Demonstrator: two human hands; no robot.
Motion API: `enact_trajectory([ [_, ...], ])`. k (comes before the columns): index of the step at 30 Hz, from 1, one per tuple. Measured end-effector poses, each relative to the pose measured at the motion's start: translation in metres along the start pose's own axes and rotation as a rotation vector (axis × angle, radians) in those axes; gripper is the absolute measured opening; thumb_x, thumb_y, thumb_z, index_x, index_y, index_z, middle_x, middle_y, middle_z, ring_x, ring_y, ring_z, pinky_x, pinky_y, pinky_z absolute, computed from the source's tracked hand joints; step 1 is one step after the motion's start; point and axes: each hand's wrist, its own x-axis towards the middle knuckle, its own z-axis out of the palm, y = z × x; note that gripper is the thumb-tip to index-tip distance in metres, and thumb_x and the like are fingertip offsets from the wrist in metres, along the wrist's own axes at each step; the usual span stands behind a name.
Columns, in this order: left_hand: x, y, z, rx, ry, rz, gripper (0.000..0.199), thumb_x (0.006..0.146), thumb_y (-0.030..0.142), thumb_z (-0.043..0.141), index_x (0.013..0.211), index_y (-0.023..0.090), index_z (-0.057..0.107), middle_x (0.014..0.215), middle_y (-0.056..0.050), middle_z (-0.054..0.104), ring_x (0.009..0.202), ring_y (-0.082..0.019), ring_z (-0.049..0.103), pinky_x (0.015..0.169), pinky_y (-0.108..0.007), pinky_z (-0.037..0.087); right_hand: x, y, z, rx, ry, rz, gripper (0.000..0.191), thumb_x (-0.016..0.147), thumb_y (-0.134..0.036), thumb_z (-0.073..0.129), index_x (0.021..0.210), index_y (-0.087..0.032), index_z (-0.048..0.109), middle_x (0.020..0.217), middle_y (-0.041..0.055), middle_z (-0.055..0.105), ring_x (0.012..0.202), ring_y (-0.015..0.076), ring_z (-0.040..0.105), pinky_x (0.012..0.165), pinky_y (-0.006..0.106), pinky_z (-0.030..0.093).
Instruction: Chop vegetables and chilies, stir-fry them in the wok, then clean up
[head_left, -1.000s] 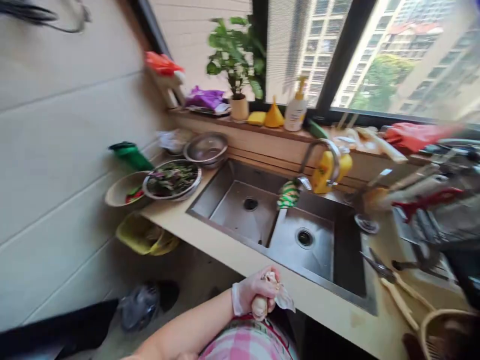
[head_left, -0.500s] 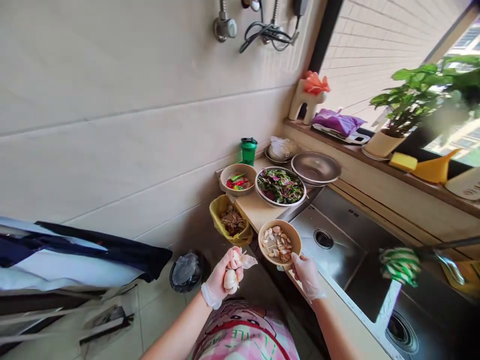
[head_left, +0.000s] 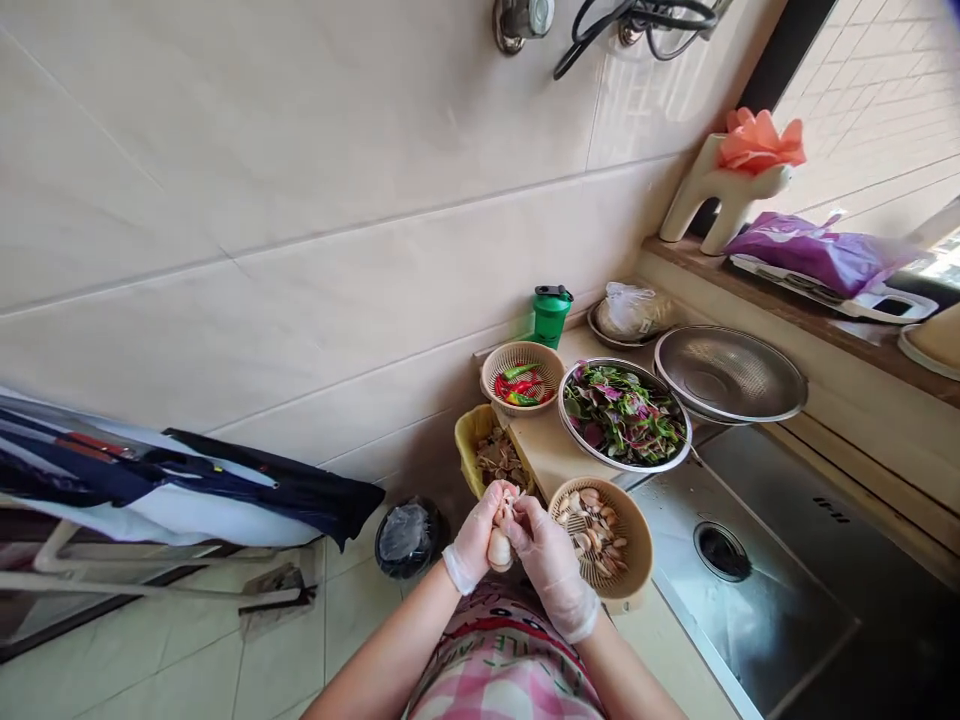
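Observation:
My gloved left hand (head_left: 472,545) is closed around garlic, with one whitish garlic bulb (head_left: 500,550) bulging out below the fingers. My gloved right hand (head_left: 555,570) meets it, its thumb and fingertips pinching the upper garlic at the top of the left hand. Both hands are in front of my apron (head_left: 502,630). Just right of them a beige basket (head_left: 639,545) on the counter edge holds several loose garlic cloves (head_left: 596,530). Behind the hands stands a yellow-lined bin (head_left: 469,450) with dry peelings inside.
A basket of chillies (head_left: 487,375), a bowl of leafy greens (head_left: 626,420), a steel colander (head_left: 731,375) and a green cup (head_left: 551,318) stand on the counter. The sink (head_left: 780,520) lies right. A black-lined bin (head_left: 409,540) sits on the floor, left.
My right hand has let go of the clove basket's rim and come left to the garlic in my left hand. The basket now rests farther right in view, which has also shifted.

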Motion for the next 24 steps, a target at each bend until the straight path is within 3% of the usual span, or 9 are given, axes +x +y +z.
enact_trajectory([
  [5, 0.014, 0.021, -0.002, 0.183, -0.011, 0.053, 0.035, 0.075, 0.052, 0.062, 0.082, 0.018, 0.055, 0.067, 0.004, 0.051, 0.054, -0.007, 0.047, 0.052, -0.019, 0.038, 0.041, 0.012, 0.005, -0.046, -0.052, -0.057, 0.021, 0.089, -0.040, 0.044, 0.084, -0.025, 0.057, 0.073, -0.0002, 0.060, 0.064, 0.0149, 0.054, 0.063, 0.026, 0.041],
  [10, 0.032, 0.034, -0.016, 0.210, 0.042, 0.053, 0.037, 0.076, 0.056, 0.058, 0.084, 0.020, 0.052, 0.067, 0.005, 0.048, 0.052, -0.007, 0.043, 0.050, -0.020, 0.037, 0.063, 0.024, 0.028, 0.054, 0.038, 0.009, 0.026, 0.092, -0.040, 0.033, 0.081, -0.024, 0.050, 0.065, -0.0028, 0.054, 0.056, 0.0132, 0.050, 0.057, 0.025, 0.040],
  [15, 0.056, 0.055, -0.029, 0.367, 0.037, 0.089, 0.037, 0.074, 0.054, 0.062, 0.080, 0.019, 0.051, 0.069, 0.004, 0.049, 0.062, -0.009, 0.048, 0.061, -0.020, 0.040, 0.079, 0.019, 0.053, 0.128, 0.089, 0.074, 0.023, 0.086, -0.047, 0.048, 0.082, -0.024, 0.050, 0.072, -0.0017, 0.058, 0.064, 0.0140, 0.053, 0.062, 0.025, 0.042],
  [20, 0.079, 0.072, -0.036, 0.406, -0.015, -0.042, 0.039, 0.072, 0.055, 0.063, 0.076, 0.019, 0.049, 0.065, 0.005, 0.047, 0.056, -0.008, 0.044, 0.055, -0.020, 0.038, 0.100, 0.023, 0.072, 0.218, 0.285, 0.157, 0.027, 0.083, -0.047, 0.049, 0.069, -0.024, 0.048, 0.062, -0.0039, 0.049, 0.056, 0.0126, 0.044, 0.059, 0.025, 0.038],
  [24, 0.095, 0.080, -0.047, 0.350, -0.080, -0.170, 0.038, 0.073, 0.054, 0.062, 0.080, 0.020, 0.048, 0.065, 0.006, 0.048, 0.051, -0.006, 0.043, 0.049, -0.019, 0.035, 0.110, 0.025, 0.082, 0.355, 0.336, 0.232, 0.031, 0.086, -0.050, 0.040, 0.071, -0.024, 0.044, 0.060, -0.0047, 0.047, 0.052, 0.0113, 0.042, 0.052, 0.023, 0.037],
])
